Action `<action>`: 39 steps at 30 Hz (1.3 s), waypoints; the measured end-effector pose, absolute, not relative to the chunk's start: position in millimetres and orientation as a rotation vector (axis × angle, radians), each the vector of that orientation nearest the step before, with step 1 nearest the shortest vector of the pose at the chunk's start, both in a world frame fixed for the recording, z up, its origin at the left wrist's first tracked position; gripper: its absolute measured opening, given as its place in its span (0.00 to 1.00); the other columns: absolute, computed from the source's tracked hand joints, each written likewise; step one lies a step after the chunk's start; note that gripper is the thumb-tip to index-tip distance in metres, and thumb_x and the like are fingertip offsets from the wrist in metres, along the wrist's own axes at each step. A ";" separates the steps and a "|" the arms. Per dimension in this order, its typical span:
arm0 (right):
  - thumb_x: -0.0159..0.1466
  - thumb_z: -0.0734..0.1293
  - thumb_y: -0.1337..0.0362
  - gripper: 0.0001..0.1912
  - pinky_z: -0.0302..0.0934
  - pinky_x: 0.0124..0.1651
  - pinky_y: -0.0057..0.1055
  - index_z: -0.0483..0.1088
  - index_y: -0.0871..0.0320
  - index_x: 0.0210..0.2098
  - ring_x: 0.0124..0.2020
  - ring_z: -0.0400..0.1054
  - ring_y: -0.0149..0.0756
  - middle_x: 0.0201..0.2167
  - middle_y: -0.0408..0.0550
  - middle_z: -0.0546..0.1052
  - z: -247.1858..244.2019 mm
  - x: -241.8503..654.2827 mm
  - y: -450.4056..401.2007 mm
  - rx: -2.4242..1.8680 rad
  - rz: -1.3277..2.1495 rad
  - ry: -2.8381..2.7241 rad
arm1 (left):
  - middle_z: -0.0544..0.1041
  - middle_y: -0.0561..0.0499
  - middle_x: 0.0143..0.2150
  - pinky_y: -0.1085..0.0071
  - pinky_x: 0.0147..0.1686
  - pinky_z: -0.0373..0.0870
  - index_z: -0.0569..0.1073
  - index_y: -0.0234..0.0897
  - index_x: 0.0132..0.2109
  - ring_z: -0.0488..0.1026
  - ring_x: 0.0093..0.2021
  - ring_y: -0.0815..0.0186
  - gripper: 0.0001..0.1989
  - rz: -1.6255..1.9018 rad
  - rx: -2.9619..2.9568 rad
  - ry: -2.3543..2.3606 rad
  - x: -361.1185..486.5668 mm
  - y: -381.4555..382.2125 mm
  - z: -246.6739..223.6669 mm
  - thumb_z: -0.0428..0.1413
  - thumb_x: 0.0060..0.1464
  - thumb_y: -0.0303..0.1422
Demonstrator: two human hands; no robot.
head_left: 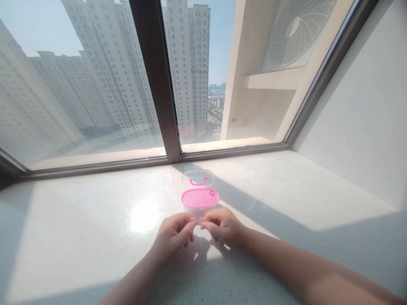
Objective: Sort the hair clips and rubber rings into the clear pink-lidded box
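Note:
My left hand (177, 232) is closed in a pinch on a small pale ring (192, 220). Facing it, my right hand (225, 226) pinches another small whitish ring (201, 220). The fingertips of the two hands are a short gap apart, just in front of an oval box with a pink tray (199, 197). On the tray lie a dark purple ring (211, 192) at the right, a pink ring (212, 200) below it and a pale ring (189, 194) at the left. Behind the tray is a clear lid (198, 178) with a pink handle.
The box stands on a speckled white sill (95, 228) crossed by sunlight and shadow. Beyond it is a window with a dark brown frame (159, 80). A white wall (359, 110) bounds the right side.

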State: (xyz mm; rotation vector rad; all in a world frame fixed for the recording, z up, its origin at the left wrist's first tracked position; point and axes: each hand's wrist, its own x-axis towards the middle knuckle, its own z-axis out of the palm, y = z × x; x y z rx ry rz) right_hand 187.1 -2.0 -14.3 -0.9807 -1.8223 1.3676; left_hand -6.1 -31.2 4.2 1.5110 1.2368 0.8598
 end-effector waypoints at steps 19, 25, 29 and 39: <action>0.59 0.63 0.67 0.09 0.55 0.17 0.21 0.74 0.63 0.27 0.14 0.62 0.26 0.14 0.40 0.67 -15.6 187.8 -1.7 -0.947 1.320 -1.864 | 0.71 0.53 0.21 0.77 0.21 0.62 0.73 0.33 0.31 0.66 0.20 0.72 0.15 0.880 1.528 1.206 -7.6 -30.3 -0.5 0.53 0.58 0.40; 0.59 0.64 0.67 0.09 0.55 0.17 0.20 0.74 0.64 0.26 0.14 0.61 0.25 0.14 0.40 0.67 -16.7 186.8 -1.3 -0.953 1.341 -1.839 | 0.71 0.54 0.21 0.77 0.21 0.63 0.73 0.33 0.31 0.66 0.19 0.71 0.14 0.897 1.521 1.202 -7.6 -30.4 -1.3 0.54 0.58 0.40; 0.58 0.64 0.67 0.08 0.55 0.16 0.20 0.73 0.64 0.27 0.13 0.62 0.26 0.14 0.40 0.67 -20.3 187.1 -0.8 -0.958 1.361 -1.821 | 0.71 0.53 0.21 0.77 0.21 0.63 0.73 0.33 0.31 0.67 0.19 0.71 0.15 0.903 1.529 1.201 -7.0 -31.0 -1.2 0.53 0.58 0.40; 0.57 0.64 0.68 0.07 0.55 0.16 0.20 0.73 0.64 0.26 0.14 0.61 0.26 0.14 0.39 0.67 -19.3 186.9 1.2 -0.946 1.362 -1.811 | 0.71 0.54 0.21 0.76 0.21 0.63 0.73 0.33 0.30 0.66 0.19 0.71 0.16 0.879 1.546 1.211 -7.8 -30.5 -1.5 0.53 0.58 0.41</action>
